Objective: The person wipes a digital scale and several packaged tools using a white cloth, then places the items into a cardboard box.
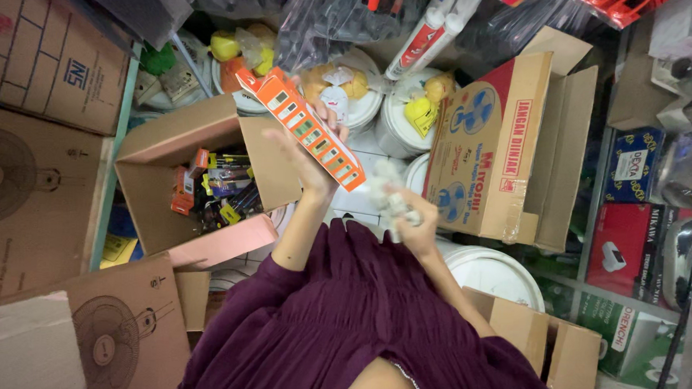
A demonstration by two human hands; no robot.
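Note:
My left hand [310, 161] is raised in front of me and grips a long orange box [302, 124] with a row of small windows on its face. The box slants from upper left to lower right. Just right of it, my right hand [415, 222] clutches a crumpled white cloth [386, 190], which sits close to the box's lower end. My purple sleeves and lap [357, 325] fill the bottom of the view.
An open cardboard box [155, 161] with several small packaged items stands left of my hands. A tall open fan carton [509, 146] stands to the right. White buckets [368, 103], sealant tubes [424, 40], flat fan cartons [32, 183] and shelved boxes [628, 227] crowd around.

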